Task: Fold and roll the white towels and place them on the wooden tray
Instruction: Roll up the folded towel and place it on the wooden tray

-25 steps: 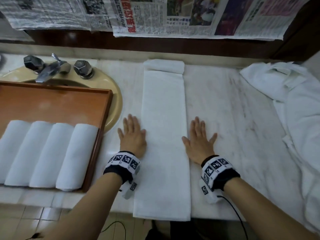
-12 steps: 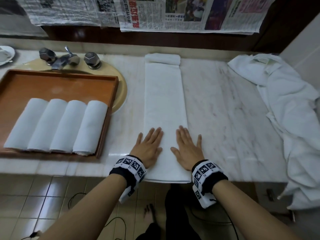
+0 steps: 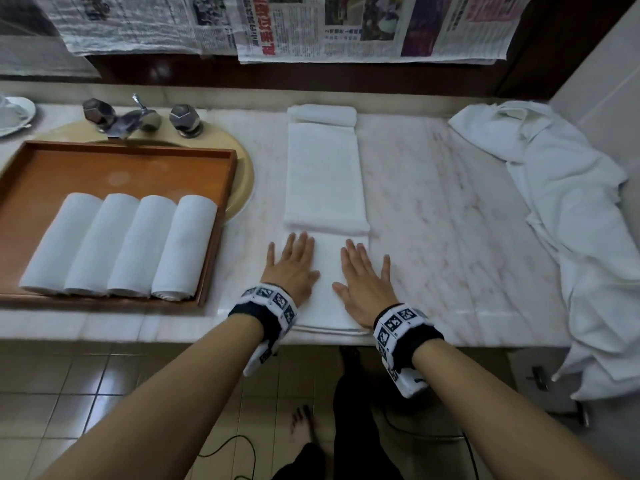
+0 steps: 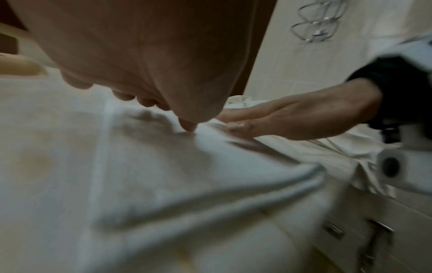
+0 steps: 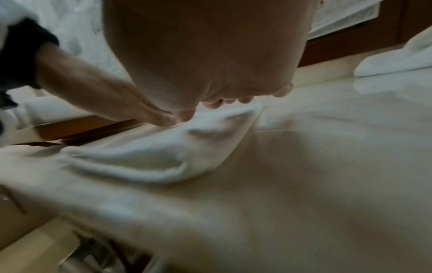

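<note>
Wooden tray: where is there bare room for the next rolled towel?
The wooden tray is bare behind the four rolled towels, up to its far rim. The front row is full. The marble counter lies bare between the folded towel and the towel heap.

Left hand (image 3: 292, 268), right hand (image 3: 363, 284) flat, palms down

Marble counter (image 3: 433, 216) under towel (image 3: 323, 174), tray (image 3: 114, 168)
</note>
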`<state>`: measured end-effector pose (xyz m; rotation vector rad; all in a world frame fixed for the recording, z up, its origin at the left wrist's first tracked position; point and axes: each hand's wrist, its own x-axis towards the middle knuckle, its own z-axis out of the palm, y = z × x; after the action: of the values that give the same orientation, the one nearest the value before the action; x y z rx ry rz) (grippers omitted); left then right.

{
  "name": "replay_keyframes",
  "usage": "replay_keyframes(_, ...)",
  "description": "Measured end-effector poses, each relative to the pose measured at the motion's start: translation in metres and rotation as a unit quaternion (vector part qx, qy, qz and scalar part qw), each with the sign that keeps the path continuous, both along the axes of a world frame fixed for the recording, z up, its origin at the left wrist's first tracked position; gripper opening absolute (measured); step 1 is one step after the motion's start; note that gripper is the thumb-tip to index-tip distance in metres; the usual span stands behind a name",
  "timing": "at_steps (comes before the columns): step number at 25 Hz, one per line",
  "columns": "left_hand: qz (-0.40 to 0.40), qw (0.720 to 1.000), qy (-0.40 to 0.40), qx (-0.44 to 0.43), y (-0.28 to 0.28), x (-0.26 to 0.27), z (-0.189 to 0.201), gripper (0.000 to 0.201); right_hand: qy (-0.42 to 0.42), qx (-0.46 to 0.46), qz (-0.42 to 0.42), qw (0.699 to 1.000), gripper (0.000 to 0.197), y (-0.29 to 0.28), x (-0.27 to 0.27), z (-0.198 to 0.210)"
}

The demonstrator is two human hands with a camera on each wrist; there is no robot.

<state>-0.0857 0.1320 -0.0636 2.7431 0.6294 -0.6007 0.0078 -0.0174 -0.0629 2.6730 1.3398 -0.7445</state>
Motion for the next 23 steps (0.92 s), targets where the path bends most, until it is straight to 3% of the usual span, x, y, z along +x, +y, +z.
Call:
replay_keyframes(3,-0.047,0.998,-0.038,-0.009,-0.023,-0.033,-0.014,0.063,0.002,0.0,0.013,1.0,0.069,-0.019,-0.013,-0.014)
replay_keyframes(6,-0.008,0.998,-0.055,0.007,-0.018,-0.061,-0.027,0.068,-0.037,-0.001,-0.009,0.999,0.074,-0.032,-0.01,-0.021)
replay_keyframes(11,0.038,0.998,-0.057,0.014,-0.016,-0.056,-0.02,0.063,-0.047,0.009,-0.008,0.999,0.066,-0.022,-0.018,-0.009)
replay_keyframes(15,-0.036,0.997,-0.074,-0.004,-0.029,-0.063,-0.026,0.07,-0.022,0.027,0.04,0.999,0.064,-0.032,-0.028,-0.018)
replay_keyframes(23,0.038,0.997,-0.05,0.034,-0.016,-0.071,-0.015,0.061,-0.04,0.008,0.008,0.999,0.06,-0.038,-0.018,-0.01)
